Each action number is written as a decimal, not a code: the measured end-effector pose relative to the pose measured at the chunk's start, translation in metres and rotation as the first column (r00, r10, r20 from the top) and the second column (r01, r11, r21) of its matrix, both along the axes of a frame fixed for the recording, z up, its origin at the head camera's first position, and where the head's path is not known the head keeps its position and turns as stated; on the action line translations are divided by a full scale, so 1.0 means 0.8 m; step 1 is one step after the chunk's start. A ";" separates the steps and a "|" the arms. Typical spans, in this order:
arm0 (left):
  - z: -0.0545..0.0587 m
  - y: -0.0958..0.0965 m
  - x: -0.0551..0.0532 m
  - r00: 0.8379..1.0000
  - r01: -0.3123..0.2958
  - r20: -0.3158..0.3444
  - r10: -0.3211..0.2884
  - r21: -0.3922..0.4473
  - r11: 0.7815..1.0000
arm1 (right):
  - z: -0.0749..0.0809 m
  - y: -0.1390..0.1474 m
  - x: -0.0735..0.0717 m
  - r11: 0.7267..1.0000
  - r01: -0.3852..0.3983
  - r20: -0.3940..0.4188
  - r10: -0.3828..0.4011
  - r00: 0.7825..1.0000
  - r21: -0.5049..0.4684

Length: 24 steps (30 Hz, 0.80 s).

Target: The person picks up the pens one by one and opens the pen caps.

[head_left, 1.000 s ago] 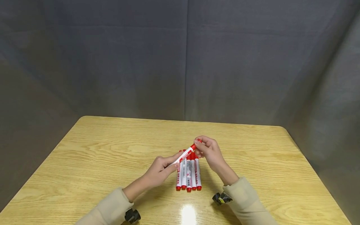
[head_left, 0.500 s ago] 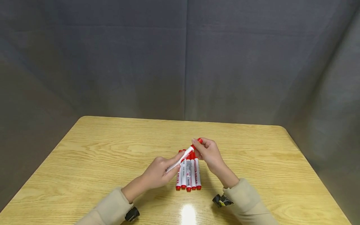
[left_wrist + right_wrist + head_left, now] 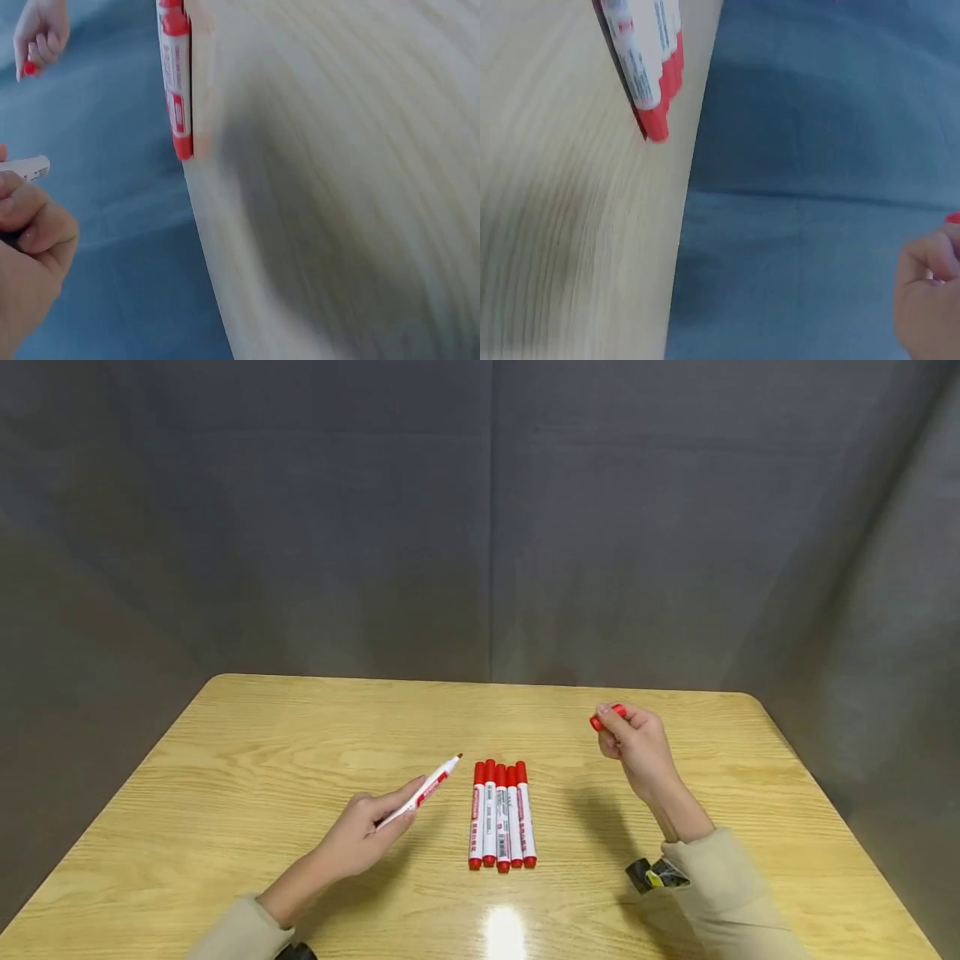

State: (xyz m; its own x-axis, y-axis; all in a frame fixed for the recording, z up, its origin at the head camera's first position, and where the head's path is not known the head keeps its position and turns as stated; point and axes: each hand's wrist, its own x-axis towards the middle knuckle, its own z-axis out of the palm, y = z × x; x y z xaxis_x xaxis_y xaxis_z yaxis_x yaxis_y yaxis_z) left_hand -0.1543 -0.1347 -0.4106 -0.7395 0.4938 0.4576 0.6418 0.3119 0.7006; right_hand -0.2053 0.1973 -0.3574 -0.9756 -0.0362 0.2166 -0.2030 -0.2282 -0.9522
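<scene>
My left hand (image 3: 358,835) holds a white marker (image 3: 422,795) with red print, its bare red tip pointing up and to the right. Off to the right, my right hand (image 3: 642,752) pinches a red cap (image 3: 608,717) between thumb and fingers, well apart from the marker. Between the hands, several capped whiteboard-style markers (image 3: 502,818) lie side by side on the table, red caps toward the far edge. In the left wrist view, the held marker's white end (image 3: 31,168) sticks out beside the curled fingers; the right wrist view shows only a sliver of the cap (image 3: 952,217).
The wooden table (image 3: 285,735) has rounded far corners. Behind it and along both sides hangs a dark grey curtain (image 3: 360,543). A bright light reflection (image 3: 502,933) shows near the table's front.
The cap has come off the marker. My right hand has moved right with the cap, and my left hand left and toward me with the marker. The row of markers has stayed put.
</scene>
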 end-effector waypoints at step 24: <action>0.013 -0.067 -0.001 0.967 -0.198 -0.167 0.193 -0.011 0.980 | 0.002 0.008 0.019 0.881 -0.122 0.141 0.064 0.988 0.456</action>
